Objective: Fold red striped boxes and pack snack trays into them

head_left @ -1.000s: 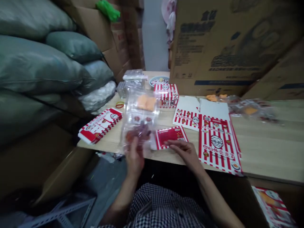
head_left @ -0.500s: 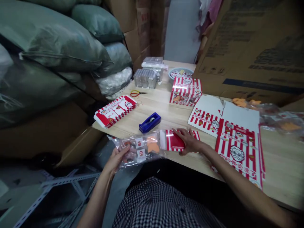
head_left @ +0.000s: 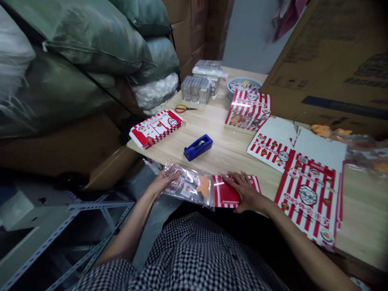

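Head view: left hand (head_left: 163, 182) fingers still grip the clear packet (head_left: 189, 186), now lower; right hand (head_left: 247, 193) stays flat on the red card (head_left: 226, 194).

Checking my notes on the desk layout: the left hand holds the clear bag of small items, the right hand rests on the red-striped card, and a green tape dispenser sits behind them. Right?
Not quite: the tape dispenser is blue, not green, as the head view shows. The rest stands: the left hand holds the clear bag, and the right hand rests on the red-striped card.

Clear plastic bag (head_left: 189, 186) of small items, flat at table edge, touching red-striped card (head_left: 229, 193).
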The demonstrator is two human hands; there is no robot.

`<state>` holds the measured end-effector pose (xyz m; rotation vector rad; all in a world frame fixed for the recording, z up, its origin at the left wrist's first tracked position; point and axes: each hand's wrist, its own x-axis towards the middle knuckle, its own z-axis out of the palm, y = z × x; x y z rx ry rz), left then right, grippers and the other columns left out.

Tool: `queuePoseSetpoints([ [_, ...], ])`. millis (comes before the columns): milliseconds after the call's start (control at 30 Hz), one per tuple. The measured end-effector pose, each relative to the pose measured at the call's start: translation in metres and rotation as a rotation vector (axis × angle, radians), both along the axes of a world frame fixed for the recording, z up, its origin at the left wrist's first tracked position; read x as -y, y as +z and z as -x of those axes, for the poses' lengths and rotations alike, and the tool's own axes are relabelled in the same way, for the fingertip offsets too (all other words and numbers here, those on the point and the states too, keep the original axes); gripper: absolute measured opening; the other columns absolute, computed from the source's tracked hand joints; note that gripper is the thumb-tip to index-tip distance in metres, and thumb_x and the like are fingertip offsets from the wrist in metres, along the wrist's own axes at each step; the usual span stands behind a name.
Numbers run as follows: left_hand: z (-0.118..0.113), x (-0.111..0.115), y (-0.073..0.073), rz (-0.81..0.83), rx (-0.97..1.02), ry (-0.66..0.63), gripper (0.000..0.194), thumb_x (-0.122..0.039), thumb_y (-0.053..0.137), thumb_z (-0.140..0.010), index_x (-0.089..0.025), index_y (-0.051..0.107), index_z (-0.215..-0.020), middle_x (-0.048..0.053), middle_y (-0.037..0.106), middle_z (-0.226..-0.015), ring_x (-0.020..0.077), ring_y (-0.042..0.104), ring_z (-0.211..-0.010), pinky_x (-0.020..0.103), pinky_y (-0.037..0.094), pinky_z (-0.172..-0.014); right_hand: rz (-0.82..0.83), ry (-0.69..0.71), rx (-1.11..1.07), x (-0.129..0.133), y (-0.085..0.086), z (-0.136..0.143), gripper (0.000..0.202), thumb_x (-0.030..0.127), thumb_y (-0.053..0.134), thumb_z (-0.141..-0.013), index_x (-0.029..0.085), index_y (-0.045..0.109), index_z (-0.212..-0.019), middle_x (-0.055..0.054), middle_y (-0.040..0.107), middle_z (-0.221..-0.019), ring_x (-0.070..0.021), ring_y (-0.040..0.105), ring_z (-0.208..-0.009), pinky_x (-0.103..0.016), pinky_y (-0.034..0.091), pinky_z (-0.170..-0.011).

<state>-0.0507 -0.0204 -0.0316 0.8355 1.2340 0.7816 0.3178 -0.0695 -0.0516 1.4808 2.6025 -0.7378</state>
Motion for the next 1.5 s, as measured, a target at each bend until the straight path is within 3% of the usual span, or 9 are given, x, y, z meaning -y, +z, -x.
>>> queuePoseSetpoints([
  [333, -0.010, -0.001, 0.001, -0.083, -0.060, -0.004, 0.058, -0.045, 0.083, -0.069, -0.011, 0.064, -0.112, 0.007, 0.073, -0.079, 0.0182, 0.068, -0.060, 0.027, 0.053, -0.054, -0.055, -0.035, -0.014, 0.009, -0.001, 0.004, 0.127, 0.040, 0.082, -0.056, 0.027, 0.011, -0.161, -0.018, 0.022, -0.161, -0.0422, 0.017, -0.149, -0.060, -0.004, -0.119],
  [467, -0.003, -0.008, -0.001, -0.088, -0.100, -0.045, 0.051, -0.043, 0.082, -0.071, -0.012, 0.066, -0.108, 0.008, 0.073, -0.082, 0.0181, 0.068, -0.063, 0.024, 0.050, -0.051, -0.035, 0.002, -0.011, 0.008, 0.002, 0.004, 0.125, 0.037, 0.081, -0.056, 0.028, 0.013, -0.160, -0.018, 0.023, -0.161, -0.0423, 0.017, -0.149, -0.061, -0.003, -0.118],
  [667, -0.011, -0.006, -0.010, -0.073, -0.042, 0.070, 0.049, -0.040, 0.086, -0.064, -0.013, 0.067, -0.101, 0.005, 0.072, -0.081, 0.0168, 0.065, -0.062, 0.027, 0.054, -0.057, -0.064, -0.007, -0.027, 0.009, -0.003, 0.002, 0.124, 0.039, 0.081, -0.056, 0.027, 0.015, -0.160, -0.018, 0.021, -0.161, -0.0419, 0.016, -0.150, -0.060, -0.004, -0.119],
  [1000, -0.004, -0.012, -0.019, 0.006, -0.013, 0.090, 0.044, -0.036, 0.088, -0.057, -0.012, 0.069, -0.089, 0.006, 0.071, -0.079, 0.0162, 0.063, -0.062, 0.029, 0.054, -0.061, -0.060, 0.001, -0.016, 0.008, -0.014, -0.002, 0.125, 0.042, 0.082, -0.054, 0.029, 0.016, -0.160, -0.016, 0.018, -0.163, -0.0449, 0.015, -0.148, -0.062, -0.003, -0.119],
  [1133, -0.013, 0.000, -0.021, -0.079, -0.067, 0.143, 0.046, -0.036, 0.088, -0.059, -0.013, 0.066, -0.092, 0.002, 0.069, -0.078, 0.0138, 0.062, -0.063, 0.025, 0.051, -0.059, -0.071, -0.009, -0.015, 0.008, -0.014, -0.001, 0.127, 0.048, 0.084, -0.054, 0.029, 0.016, -0.160, -0.016, 0.020, -0.162, -0.0444, 0.017, -0.148, -0.063, -0.002, -0.119],
  [1300, -0.033, 0.030, -0.016, -0.113, -0.109, 0.189, 0.051, -0.043, 0.081, -0.070, -0.014, 0.061, -0.107, 0.003, 0.071, -0.080, 0.0163, 0.065, -0.061, 0.027, 0.053, -0.057, -0.099, -0.037, -0.038, 0.008, -0.009, 0.004, 0.125, 0.054, 0.083, -0.058, 0.025, 0.016, -0.160, -0.020, 0.024, -0.158, -0.0438, 0.018, -0.148, -0.062, 0.001, -0.119],
  [1400, -0.033, 0.037, -0.009, -0.092, -0.099, 0.087, 0.056, -0.047, 0.077, -0.075, -0.016, 0.057, -0.118, 0.005, 0.074, -0.080, 0.0193, 0.068, -0.061, 0.024, 0.048, -0.048, -0.105, -0.055, -0.045, 0.009, -0.009, 0.006, 0.126, 0.051, 0.083, -0.058, 0.027, 0.013, -0.160, -0.020, 0.025, -0.158, -0.0452, 0.019, -0.147, -0.064, 0.001, -0.118],
  [1500, -0.021, 0.028, -0.008, -0.070, -0.042, -0.054, 0.056, -0.048, 0.079, -0.074, -0.017, 0.060, -0.117, 0.007, 0.075, -0.082, 0.0201, 0.069, -0.063, 0.022, 0.046, -0.045, -0.103, -0.052, -0.064, 0.009, -0.012, 0.006, 0.128, 0.051, 0.082, -0.056, 0.027, 0.012, -0.161, -0.020, 0.026, -0.158, -0.0454, 0.018, -0.147, -0.065, 0.000, -0.118],
])
